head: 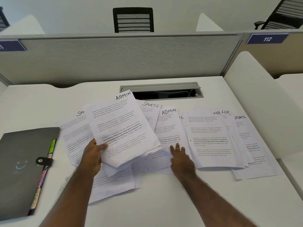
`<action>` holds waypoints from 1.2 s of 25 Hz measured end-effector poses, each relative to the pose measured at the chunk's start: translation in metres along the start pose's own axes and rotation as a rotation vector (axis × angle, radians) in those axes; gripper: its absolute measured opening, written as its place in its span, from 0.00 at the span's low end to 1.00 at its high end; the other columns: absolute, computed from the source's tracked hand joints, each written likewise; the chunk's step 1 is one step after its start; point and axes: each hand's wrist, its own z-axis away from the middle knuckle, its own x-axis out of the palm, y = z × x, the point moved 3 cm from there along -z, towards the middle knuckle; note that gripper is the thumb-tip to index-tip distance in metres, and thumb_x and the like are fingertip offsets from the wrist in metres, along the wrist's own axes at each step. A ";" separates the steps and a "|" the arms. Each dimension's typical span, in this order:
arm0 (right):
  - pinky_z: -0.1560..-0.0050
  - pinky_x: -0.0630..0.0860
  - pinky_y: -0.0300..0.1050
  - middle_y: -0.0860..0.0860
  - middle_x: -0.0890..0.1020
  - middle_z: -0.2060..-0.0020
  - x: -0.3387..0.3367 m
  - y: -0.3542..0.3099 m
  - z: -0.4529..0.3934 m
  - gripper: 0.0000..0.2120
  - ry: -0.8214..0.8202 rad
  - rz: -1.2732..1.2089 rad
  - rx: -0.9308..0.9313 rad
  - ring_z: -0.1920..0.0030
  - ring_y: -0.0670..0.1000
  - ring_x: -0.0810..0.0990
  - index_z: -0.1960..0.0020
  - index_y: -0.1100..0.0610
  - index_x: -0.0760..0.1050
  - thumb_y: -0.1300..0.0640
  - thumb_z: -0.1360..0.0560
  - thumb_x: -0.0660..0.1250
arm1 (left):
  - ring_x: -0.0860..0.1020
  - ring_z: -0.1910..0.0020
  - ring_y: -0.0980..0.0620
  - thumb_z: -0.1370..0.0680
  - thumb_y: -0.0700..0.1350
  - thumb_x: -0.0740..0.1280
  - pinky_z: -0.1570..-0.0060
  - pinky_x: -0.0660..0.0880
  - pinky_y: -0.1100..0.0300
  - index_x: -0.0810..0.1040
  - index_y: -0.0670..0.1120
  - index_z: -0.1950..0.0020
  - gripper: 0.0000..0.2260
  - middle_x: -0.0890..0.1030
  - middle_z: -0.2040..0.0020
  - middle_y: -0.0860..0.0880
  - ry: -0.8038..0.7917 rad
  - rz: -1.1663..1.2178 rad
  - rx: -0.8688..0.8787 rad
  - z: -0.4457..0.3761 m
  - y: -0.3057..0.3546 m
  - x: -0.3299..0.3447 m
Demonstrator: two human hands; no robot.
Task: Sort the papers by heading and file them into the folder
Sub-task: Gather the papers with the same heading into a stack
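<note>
A white desk (164, 202) carries scattered headed papers (211, 138) beyond both hands' fingertips. A grey folder (24, 169) lies closed, left of the left hand (92, 158), whose curled fingers and thumb pinch lifted ADMIN sheets (121, 128). The right hand (181, 158) presses straight fingers on another ADMIN sheet (167, 128).

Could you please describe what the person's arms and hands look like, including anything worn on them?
Both forearms are bare up to the frame edge, with no sleeves in view. The left hand and the right hand wear no gloves, and no rings, watch or bracelet show. Fine hair covers both forearms.
</note>
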 end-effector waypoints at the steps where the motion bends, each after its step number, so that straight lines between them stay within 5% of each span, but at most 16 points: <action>1: 0.28 0.64 0.50 0.51 0.54 0.21 0.000 0.004 0.000 0.27 0.028 0.000 -0.014 0.21 0.53 0.53 0.21 0.50 0.53 0.61 0.18 0.52 | 0.81 0.48 0.48 0.23 0.29 0.62 0.57 0.77 0.54 0.76 0.44 0.37 0.18 0.83 0.47 0.48 0.001 0.001 -0.001 0.000 -0.001 -0.001; 3: 0.42 0.78 0.48 0.53 0.71 0.28 -0.005 0.009 0.000 0.25 0.164 -0.013 -0.084 0.29 0.53 0.72 0.26 0.53 0.67 0.66 0.22 0.55 | 0.81 0.47 0.47 0.23 0.29 0.63 0.56 0.77 0.54 0.76 0.43 0.36 0.18 0.83 0.46 0.48 0.000 -0.002 -0.004 -0.002 -0.003 -0.004; 5: 0.61 0.81 0.44 0.54 0.85 0.46 -0.004 0.016 0.002 0.20 0.159 -0.031 -0.143 0.48 0.53 0.86 0.38 0.55 0.80 0.64 0.26 0.59 | 0.81 0.47 0.47 0.23 0.29 0.63 0.55 0.77 0.53 0.77 0.43 0.36 0.18 0.83 0.45 0.47 0.002 -0.007 -0.008 -0.004 -0.005 -0.006; 11: 0.67 0.78 0.41 0.48 0.86 0.63 -0.021 0.024 0.003 0.08 0.365 -0.034 -0.184 0.66 0.51 0.84 0.53 0.53 0.84 0.60 0.29 0.67 | 0.81 0.45 0.44 0.24 0.29 0.64 0.50 0.78 0.50 0.77 0.44 0.36 0.19 0.83 0.45 0.47 0.029 -0.007 -0.029 -0.007 -0.007 -0.010; 16: 0.63 0.79 0.50 0.50 0.83 0.56 -0.034 0.025 0.001 0.12 0.353 -0.055 -0.115 0.56 0.57 0.82 0.47 0.53 0.81 0.59 0.30 0.74 | 0.80 0.44 0.43 0.24 0.29 0.64 0.51 0.78 0.51 0.77 0.44 0.35 0.19 0.83 0.43 0.46 0.033 0.001 -0.032 -0.009 -0.008 -0.012; 18: 0.53 0.79 0.54 0.53 0.81 0.44 -0.038 0.022 0.001 0.22 0.287 0.001 -0.021 0.45 0.59 0.80 0.38 0.54 0.78 0.49 0.30 0.73 | 0.80 0.44 0.44 0.24 0.29 0.64 0.51 0.78 0.52 0.77 0.43 0.35 0.19 0.83 0.43 0.46 0.032 0.002 -0.031 -0.008 -0.008 -0.011; 22: 0.31 0.63 0.57 0.53 0.61 0.23 -0.023 0.015 0.007 0.36 0.020 0.172 0.076 0.23 0.57 0.58 0.24 0.50 0.60 0.34 0.26 0.60 | 0.80 0.44 0.45 0.23 0.29 0.64 0.51 0.77 0.52 0.76 0.44 0.35 0.19 0.83 0.44 0.46 0.030 -0.001 -0.029 -0.008 -0.007 -0.008; 27: 0.31 0.62 0.56 0.52 0.61 0.23 -0.023 0.008 0.013 0.36 0.022 0.153 0.069 0.23 0.56 0.56 0.25 0.49 0.61 0.33 0.27 0.61 | 0.81 0.47 0.46 0.23 0.29 0.63 0.52 0.77 0.53 0.76 0.43 0.35 0.19 0.83 0.45 0.46 0.020 0.007 -0.014 -0.006 -0.004 -0.005; 30: 0.31 0.63 0.58 0.55 0.56 0.22 -0.023 0.007 0.012 0.43 0.004 0.099 0.176 0.23 0.57 0.56 0.22 0.51 0.53 0.31 0.28 0.61 | 0.81 0.46 0.46 0.23 0.29 0.63 0.52 0.78 0.52 0.76 0.43 0.35 0.19 0.83 0.44 0.46 0.017 -0.003 -0.013 -0.007 -0.005 -0.004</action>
